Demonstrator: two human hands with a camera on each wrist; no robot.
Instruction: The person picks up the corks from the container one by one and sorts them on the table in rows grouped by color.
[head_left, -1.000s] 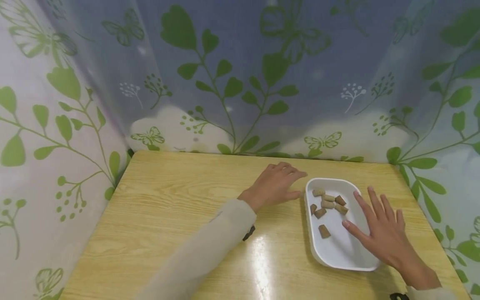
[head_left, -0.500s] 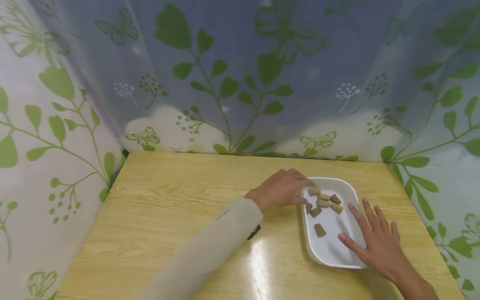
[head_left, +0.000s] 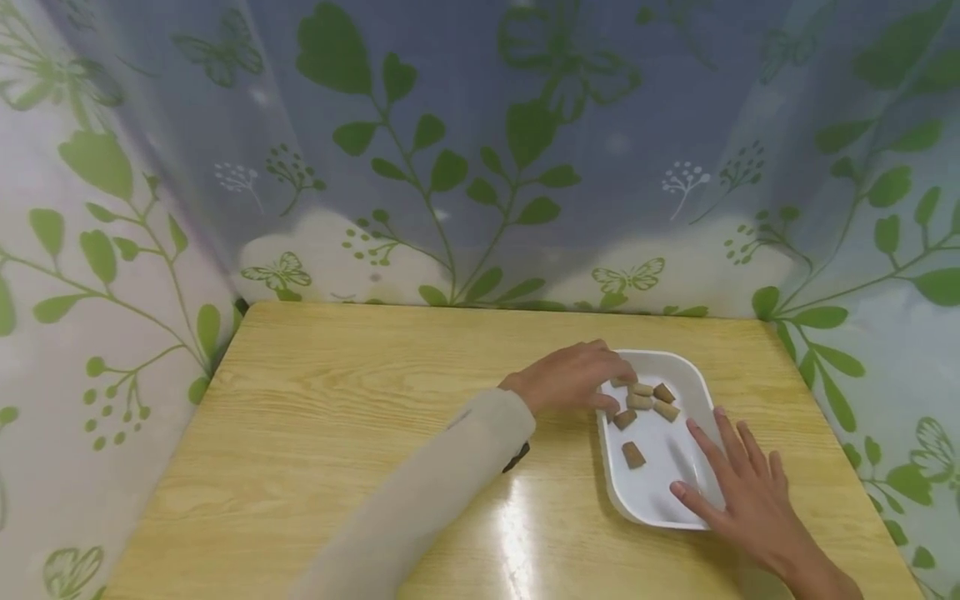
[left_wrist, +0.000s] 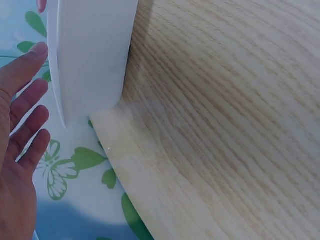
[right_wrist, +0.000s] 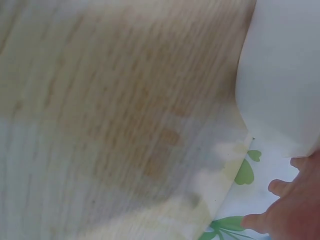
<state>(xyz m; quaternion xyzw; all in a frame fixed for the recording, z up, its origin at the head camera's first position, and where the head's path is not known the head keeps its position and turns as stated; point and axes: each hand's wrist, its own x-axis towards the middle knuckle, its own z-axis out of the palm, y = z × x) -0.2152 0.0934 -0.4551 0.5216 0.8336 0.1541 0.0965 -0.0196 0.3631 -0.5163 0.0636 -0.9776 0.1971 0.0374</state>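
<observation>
**Glare on my table (head_left: 375,358), haze at one wrist**

In the head view, moderate light covers the tabletop, with a white streak glaring low in the middle. The back wall (head_left: 465,83) dims toward its top. My right hand (head_left: 750,500) drops soft shadows into the tray (head_left: 652,500). My right wrist view is hazy, its grain smeared; the left looks crisper.

Leaf-printed walls (head_left: 465,125), wood-grain table (head_left: 360,367), reflected glare (head_left: 516,529)
</observation>
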